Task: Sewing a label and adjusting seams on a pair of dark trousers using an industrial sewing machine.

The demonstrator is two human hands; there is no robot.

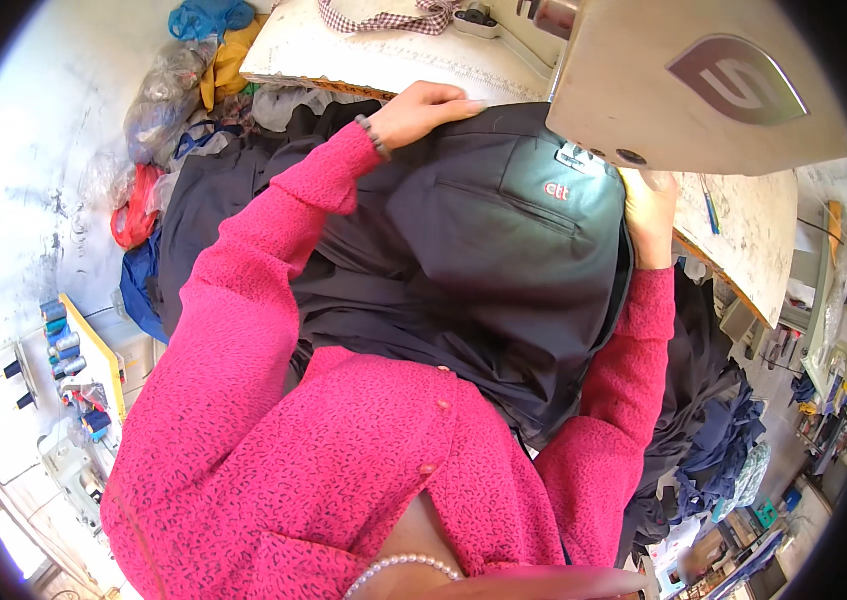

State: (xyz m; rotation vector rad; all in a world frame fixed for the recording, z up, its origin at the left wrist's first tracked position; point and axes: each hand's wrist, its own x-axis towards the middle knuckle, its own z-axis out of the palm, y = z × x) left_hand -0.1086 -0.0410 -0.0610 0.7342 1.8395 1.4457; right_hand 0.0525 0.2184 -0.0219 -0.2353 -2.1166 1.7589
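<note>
A dark garment [414, 230] with a slit pocket and small embroidered lettering spreads across my lap and up onto the white sewing table [394, 60]. At its upper edge my left hand [429, 112] is closed on the fabric, thumb stretched along the top. My right hand [650, 205] lies against the garment's right side, just under the sewing machine head [704, 90], which hides its fingers. The machine's presser foot [580, 158] sits close to the fabric near the lettering; the needle cannot be made out.
A checked fabric strip [389, 18] and a small tray [477, 22] lie on the table's far part. A thin blue tool [711, 208] rests on its right part. Plastic bags [159, 110] pile up left; thread spools [64, 340] stand lower left. Dark cloth [719, 445] heaps at the right.
</note>
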